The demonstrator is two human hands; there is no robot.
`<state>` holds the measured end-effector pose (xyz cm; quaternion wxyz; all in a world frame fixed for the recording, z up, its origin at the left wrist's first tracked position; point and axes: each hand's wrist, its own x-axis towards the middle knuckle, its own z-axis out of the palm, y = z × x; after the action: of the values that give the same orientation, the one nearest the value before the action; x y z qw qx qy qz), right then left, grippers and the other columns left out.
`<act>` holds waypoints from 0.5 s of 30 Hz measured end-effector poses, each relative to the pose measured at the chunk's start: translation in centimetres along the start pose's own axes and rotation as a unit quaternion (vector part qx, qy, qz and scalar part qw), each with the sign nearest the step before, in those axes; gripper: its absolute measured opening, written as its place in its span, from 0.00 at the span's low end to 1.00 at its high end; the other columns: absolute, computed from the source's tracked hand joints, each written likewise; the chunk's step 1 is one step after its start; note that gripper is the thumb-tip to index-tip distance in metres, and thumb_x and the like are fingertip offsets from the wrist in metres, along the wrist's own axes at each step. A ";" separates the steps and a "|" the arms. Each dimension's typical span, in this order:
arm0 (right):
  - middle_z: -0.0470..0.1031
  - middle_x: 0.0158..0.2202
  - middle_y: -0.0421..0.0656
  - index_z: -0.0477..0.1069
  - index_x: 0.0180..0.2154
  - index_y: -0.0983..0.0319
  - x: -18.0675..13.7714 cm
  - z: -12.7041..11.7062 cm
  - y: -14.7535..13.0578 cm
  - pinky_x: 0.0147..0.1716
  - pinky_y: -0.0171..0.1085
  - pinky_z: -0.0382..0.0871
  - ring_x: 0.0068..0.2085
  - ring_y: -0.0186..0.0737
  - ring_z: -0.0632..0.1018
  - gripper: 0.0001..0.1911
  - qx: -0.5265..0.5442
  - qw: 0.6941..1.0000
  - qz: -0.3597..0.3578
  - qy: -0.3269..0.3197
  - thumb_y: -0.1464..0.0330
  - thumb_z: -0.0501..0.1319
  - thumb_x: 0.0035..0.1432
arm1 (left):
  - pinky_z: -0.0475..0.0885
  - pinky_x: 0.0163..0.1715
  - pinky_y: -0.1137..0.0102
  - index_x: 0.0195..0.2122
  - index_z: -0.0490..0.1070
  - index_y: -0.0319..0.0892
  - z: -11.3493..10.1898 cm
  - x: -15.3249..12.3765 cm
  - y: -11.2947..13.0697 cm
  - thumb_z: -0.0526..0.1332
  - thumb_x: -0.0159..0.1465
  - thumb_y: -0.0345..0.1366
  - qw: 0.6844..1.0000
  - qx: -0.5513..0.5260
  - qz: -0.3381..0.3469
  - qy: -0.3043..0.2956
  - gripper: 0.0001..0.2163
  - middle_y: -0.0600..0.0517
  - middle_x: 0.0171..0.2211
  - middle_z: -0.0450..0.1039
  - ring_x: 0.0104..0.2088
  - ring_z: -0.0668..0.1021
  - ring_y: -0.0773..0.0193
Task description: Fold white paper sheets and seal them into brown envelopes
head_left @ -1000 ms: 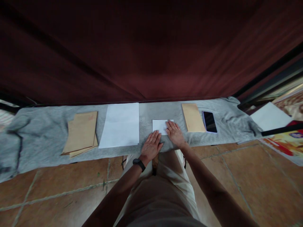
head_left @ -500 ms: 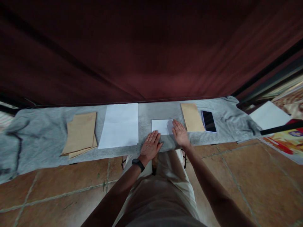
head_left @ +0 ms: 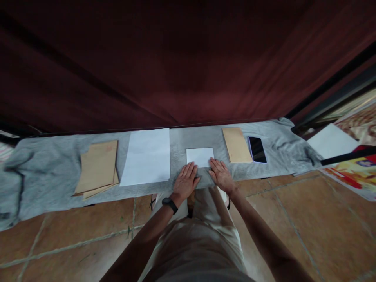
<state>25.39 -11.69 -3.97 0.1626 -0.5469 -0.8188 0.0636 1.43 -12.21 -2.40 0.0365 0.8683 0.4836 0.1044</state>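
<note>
A small white sheet of paper (head_left: 200, 156), perhaps folded, lies flat on the grey cloth (head_left: 197, 137) in front of me. My left hand (head_left: 186, 181) rests palm down at its near left corner, fingers stretched out and the fingertips on the paper's edge. At the near right corner lies my right hand (head_left: 221, 175), also flat with fingers extended, its tips touching the paper. Neither hand grips anything. Left of the small paper is a stack of large white sheets (head_left: 147, 156); to the right lies a single brown envelope (head_left: 237, 145).
A pile of brown envelopes (head_left: 98, 162) sits on the left part of the cloth. Beside the single envelope is a phone (head_left: 257, 150) with a dark screen. Behind the narrow surface hangs a dark red curtain (head_left: 188, 78). White paper (head_left: 332, 141) lies at far right.
My right hand has slid down from the right edge of the small paper to its near right corner. My left hand stays at the near left corner.
</note>
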 end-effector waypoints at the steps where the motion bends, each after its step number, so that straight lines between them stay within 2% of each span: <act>1: 0.58 0.70 0.50 0.54 0.70 0.63 0.0 0.1 0.0 0.69 0.54 0.53 0.70 0.49 0.61 0.29 -0.004 1.000 0.002 0.002 0.61 0.47 0.73 | 0.54 0.71 0.55 0.67 0.60 0.37 0.0 0.0 0.0 0.49 0.74 0.45 1.000 0.001 -0.001 0.000 0.25 0.43 0.70 0.57 0.71 0.57 0.55; 8: 0.57 0.70 0.50 0.53 0.71 0.63 -0.1 0.2 -0.4 0.69 0.52 0.52 0.70 0.48 0.61 0.29 -0.026 1.000 0.010 0.006 0.60 0.47 0.74 | 0.52 0.72 0.56 0.68 0.58 0.37 0.6 0.9 1.7 0.47 0.74 0.42 1.000 -0.010 0.024 0.005 0.25 0.45 0.71 0.56 0.72 0.56 0.57; 15: 0.58 0.70 0.50 0.55 0.70 0.65 0.1 0.0 -0.7 0.69 0.52 0.51 0.70 0.48 0.61 0.28 -0.036 0.999 0.015 0.007 0.61 0.47 0.74 | 0.52 0.71 0.56 0.68 0.56 0.32 1.4 3.0 3.4 0.47 0.74 0.42 1.000 -0.020 0.018 0.014 0.26 0.41 0.71 0.54 0.72 0.54 0.55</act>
<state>24.81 -11.90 -3.75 0.1472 -0.5652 -0.8110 0.0330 6.11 -11.38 -2.73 0.0450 0.8742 0.4665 0.1270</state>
